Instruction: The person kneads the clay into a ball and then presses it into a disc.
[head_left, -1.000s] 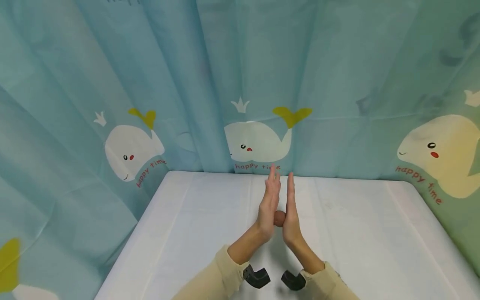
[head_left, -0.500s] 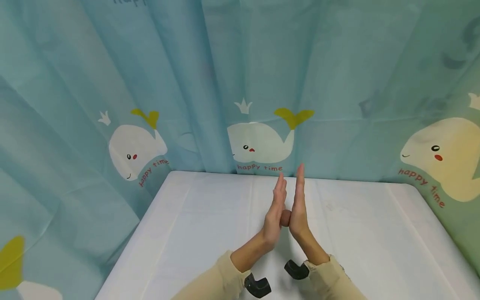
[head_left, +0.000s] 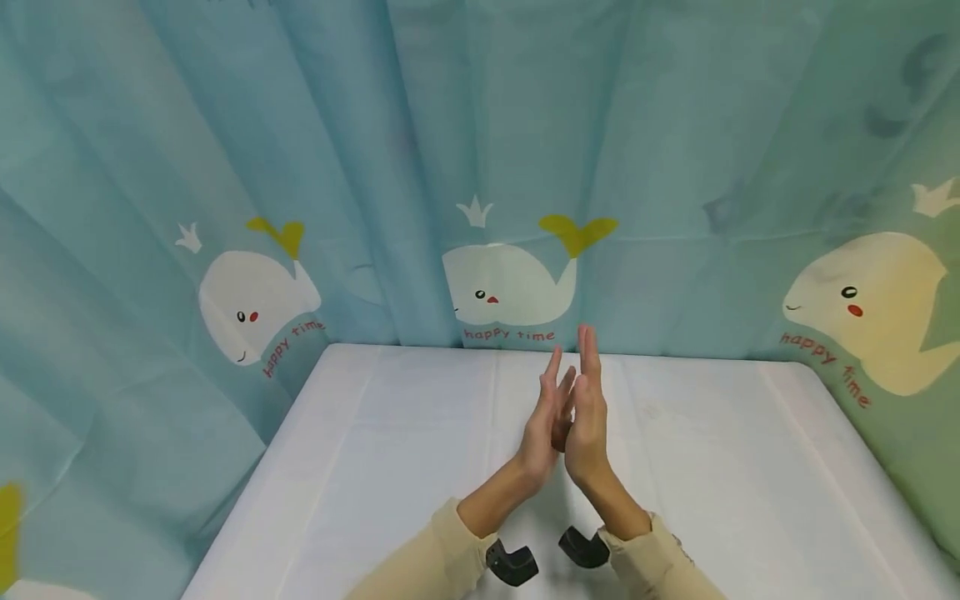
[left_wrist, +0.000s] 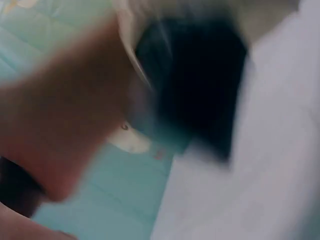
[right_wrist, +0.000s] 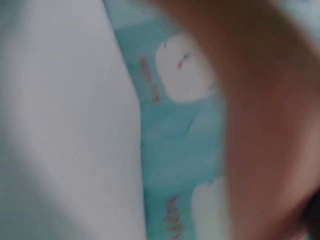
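Observation:
A small brown ball, which looks like modelling clay, sits between two palms above the table in the head view. My left hand presses it from the left with fingers extended and slightly spread. From the right, my right hand presses against it, its fingers straight and pointing away from me. The right hand covers part of the ball. Both wrist views are blurred; the left hand fills the left side of one, and the right hand the right side of the other.
A white table lies beneath the hands. Behind it hangs a blue-green curtain printed with white whales. Black wrist devices stick out below the beige sleeves.
The palms have slid against each other: a second ago the left fingertips reached farther forward, now the right ones do. The right hand has turned, and the ball is more covered.

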